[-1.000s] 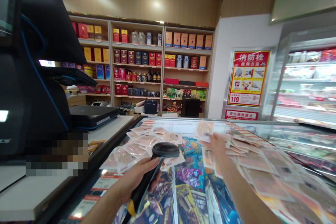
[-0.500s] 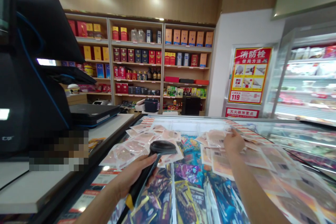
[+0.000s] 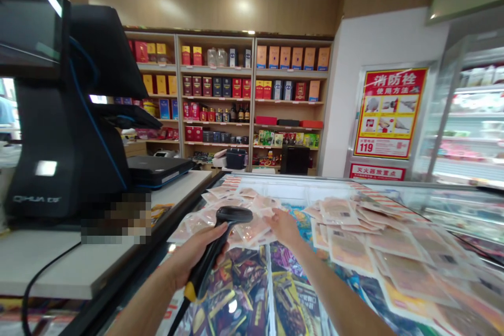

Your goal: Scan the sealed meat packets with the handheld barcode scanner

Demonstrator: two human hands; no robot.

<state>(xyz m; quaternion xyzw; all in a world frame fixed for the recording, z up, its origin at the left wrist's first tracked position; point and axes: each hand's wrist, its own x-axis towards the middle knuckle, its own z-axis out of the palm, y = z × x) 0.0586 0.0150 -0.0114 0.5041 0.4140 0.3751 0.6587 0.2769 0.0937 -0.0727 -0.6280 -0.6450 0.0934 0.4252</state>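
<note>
Left hand (image 3: pixel 189 260) and right hand (image 3: pixel 286 227), both bare, are held low over a big case (image 3: pixel 299 189) with a flat, shiny glass top. At the far left, a tall black screen stand (image 3: pixel 51 131) is seen, smooth and curved, with a thin blue line run down its side. It is set on a flat white counter (image 3: pixel 118 254). Next, a black scanner (image 3: pixel 209 258) is wrapped by the curled fingers of the left hand. Its long handle is tilted, its smooth, rounded head is held up, and a yellow band is seen near its bottom end. Around that head, a heap of clear packets (image 3: pixel 205 218) is spread on the glass, thin and shiny, with pale pinkish stuff inside. One packet (image 3: pixel 252 231) at the right side of this heap is met by the fingertips of the right hand; it is not clear whether it is pinched or only touched. Below the hands, crinkly bags (image 3: pixel 236 273) are seen through the glass, split by a straight white strip (image 3: pixel 271 283). To the right, more flat, square packets (image 3: pixel 397 249) are laid over each other. Behind them, a flat red and yellow sign (image 3: pixel 390 113) is fixed to a white wall (image 3: pixel 342 63).
</note>
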